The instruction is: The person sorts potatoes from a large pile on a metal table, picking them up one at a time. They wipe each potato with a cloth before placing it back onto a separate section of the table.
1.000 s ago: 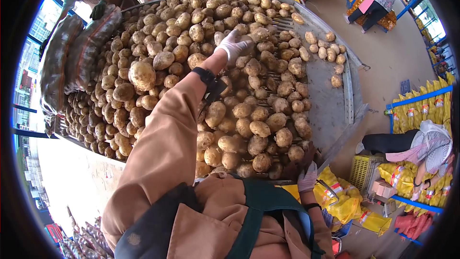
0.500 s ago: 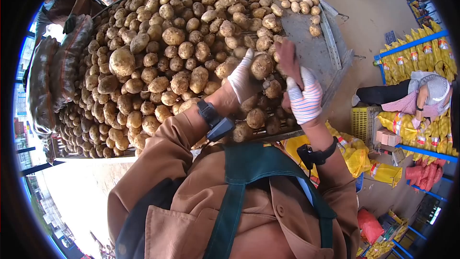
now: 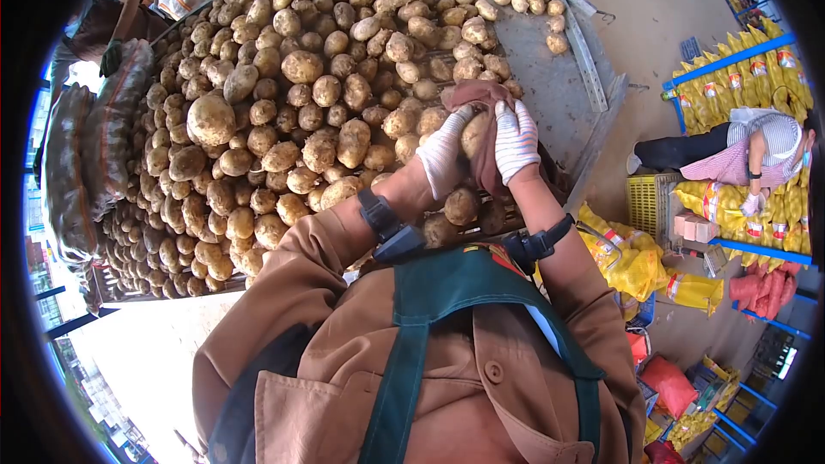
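Both my hands wear striped work gloves and meet over the near right part of the potato heap. My left hand [image 3: 443, 155] is closed round a potato [image 3: 472, 136] from its left side. From the right, my right hand [image 3: 516, 142] grips a brown cloth [image 3: 488, 99] that is folded over and pressed against that same potato. Part of the cloth hangs down between the hands. Just below them lies a dirt-covered potato [image 3: 461, 205]. The underside of the held potato is hidden.
A big heap of potatoes [image 3: 284, 103] covers the slatted table. Several potatoes lie apart on its metal end plate [image 3: 550, 77]. Filled mesh sacks [image 3: 120, 120] stand at the left, near a person. At the right, another person bends over yellow mesh bags [image 3: 730, 206] beside a yellow crate [image 3: 650, 202].
My right hand has brought the cloth left and onto the potato. My left hand has lifted the potato from the heap, and both hands now meet around it.
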Tool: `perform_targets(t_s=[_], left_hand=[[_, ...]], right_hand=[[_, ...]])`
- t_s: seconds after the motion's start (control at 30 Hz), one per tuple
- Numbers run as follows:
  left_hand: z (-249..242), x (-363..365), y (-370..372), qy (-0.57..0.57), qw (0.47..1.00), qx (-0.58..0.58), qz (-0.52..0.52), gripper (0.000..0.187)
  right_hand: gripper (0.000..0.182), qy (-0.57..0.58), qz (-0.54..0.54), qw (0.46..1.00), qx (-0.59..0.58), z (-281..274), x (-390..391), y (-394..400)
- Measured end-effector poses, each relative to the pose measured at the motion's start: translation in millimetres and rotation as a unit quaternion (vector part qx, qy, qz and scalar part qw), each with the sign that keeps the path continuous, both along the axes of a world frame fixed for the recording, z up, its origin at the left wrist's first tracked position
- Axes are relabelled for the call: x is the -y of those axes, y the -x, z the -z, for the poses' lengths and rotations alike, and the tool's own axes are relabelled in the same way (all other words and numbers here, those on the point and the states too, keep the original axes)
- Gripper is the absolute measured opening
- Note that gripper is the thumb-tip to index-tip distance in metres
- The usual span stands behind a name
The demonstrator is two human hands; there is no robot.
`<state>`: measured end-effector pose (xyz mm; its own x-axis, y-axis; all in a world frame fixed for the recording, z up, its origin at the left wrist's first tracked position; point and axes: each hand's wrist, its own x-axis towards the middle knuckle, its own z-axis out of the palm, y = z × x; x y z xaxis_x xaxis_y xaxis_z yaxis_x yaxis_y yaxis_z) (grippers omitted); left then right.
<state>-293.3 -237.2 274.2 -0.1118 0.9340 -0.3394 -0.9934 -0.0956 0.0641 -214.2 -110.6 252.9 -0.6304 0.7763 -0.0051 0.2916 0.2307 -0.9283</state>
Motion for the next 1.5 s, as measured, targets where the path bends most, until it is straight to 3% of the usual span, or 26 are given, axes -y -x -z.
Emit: perform_targets(t_s=[0.13,0.23,0.33,0.37,0.4,0.43,0.53,0.57,0.6,0.67,0.7,0.77,0.8,0.83,0.87,0.9,0.93,1.0,1.03,1.13,1.2,1.23,1.37,1.43,1.47,1.5], left_hand=[[22,8,15,-0.031,0.998,-0.050,0.012,0.054],[17,16,23,-0.025,0.999,-0.029,0.008,0.059],[5,18,26,-0.011,1.000,0.006,0.016,0.064],[13,13,24,-0.028,0.999,-0.003,0.029,0.059],[29,7,20,-0.071,0.959,-0.273,-0.007,0.054],[35,2,16,-0.056,0.853,-0.513,-0.078,0.049],[29,7,30,-0.029,0.864,-0.495,-0.086,0.042],[1,15,32,-0.033,0.963,-0.261,-0.050,0.042],[-19,20,33,-0.034,0.999,-0.010,-0.011,0.043],[-9,22,45,-0.019,0.998,-0.021,-0.049,0.042],[-2,25,45,0.001,0.948,-0.312,-0.054,0.045],[10,27,45,-0.004,0.918,-0.394,-0.048,0.052],[-6,30,41,-0.030,0.980,-0.193,-0.037,0.052],[-16,31,37,-0.055,0.998,0.015,-0.022,0.052],[-12,26,30,-0.045,0.999,-0.016,-0.023,0.049],[-2,18,19,-0.035,0.998,-0.046,-0.024,0.046],[11,14,17,-0.062,0.994,-0.083,-0.025,0.043],[32,8,18,-0.149,0.975,-0.162,-0.032,0.039],[20,12,16,-0.064,0.972,-0.226,-0.031,0.037],[-16,34,9,0.044,0.954,-0.295,0.005,0.049],[-28,35,12,0.025,0.996,-0.084,-0.010,0.054],[-24,35,15,-0.008,0.997,-0.076,-0.034,0.057],[-19,36,26,-0.067,0.998,-0.011,-0.018,0.059],[9,26,34,-0.123,0.992,-0.017,-0.019,0.055],[25,22,38,-0.151,0.988,-0.019,-0.020,0.054],[37,18,41,-0.178,0.984,-0.022,-0.020,0.052]], right_hand=[[0.049,-0.019,0.010,0.988,0.151,28,-30,-20],[0.039,0.083,0.048,0.988,-0.121,15,-30,-20],[0.036,0.002,-0.051,0.991,-0.122,-54,16,-14],[0.035,-0.191,-0.078,0.973,-0.102,-58,26,-9],[0.035,-0.378,-0.103,0.917,-0.077,-62,36,-4],[0.036,-0.358,-0.110,0.927,-0.028,-69,53,-7],[0.042,-0.371,-0.191,0.909,-0.016,-45,54,-24],[0.050,-0.377,-0.218,0.900,-0.028,-22,47,-35],[0.049,-0.335,-0.186,0.923,-0.036,-12,42,-40],[0.047,-0.248,-0.123,0.960,-0.052,-2,36,-45],[0.044,-0.088,-0.054,0.995,0.019,-20,37,-47],[0.041,-0.084,-0.030,0.989,-0.119,-20,30,-41],[0.042,-0.107,-0.052,0.983,-0.143,-32,36,-38],[0.042,-0.129,-0.076,0.975,-0.167,-43,43,-35],[0.043,-0.143,-0.114,0.975,-0.128,-73,54,-33],[0.041,-0.301,-0.135,0.939,-0.093,-80,62,-27],[0.038,-0.345,-0.150,0.926,0.034,-78,73,-24],[0.039,-0.379,-0.125,0.917,-0.010,-56,59,-15],[0.040,-0.272,-0.096,0.957,-0.009,-64,54,-11],[0.043,0.008,-0.028,0.999,0.041,-39,17,-4],[0.044,0.143,-0.054,0.988,-0.019,4,-6,-6],[0.044,0.199,-0.001,0.979,-0.055,8,-8,-9],[0.044,0.151,-0.001,0.980,-0.131,-51,26,-9],[0.038,-0.135,-0.101,0.977,-0.128,-62,51,-6],[0.037,-0.310,-0.116,0.933,-0.140,-50,57,-3],[0.037,-0.311,-0.136,0.934,-0.111,-48,68,-5]])
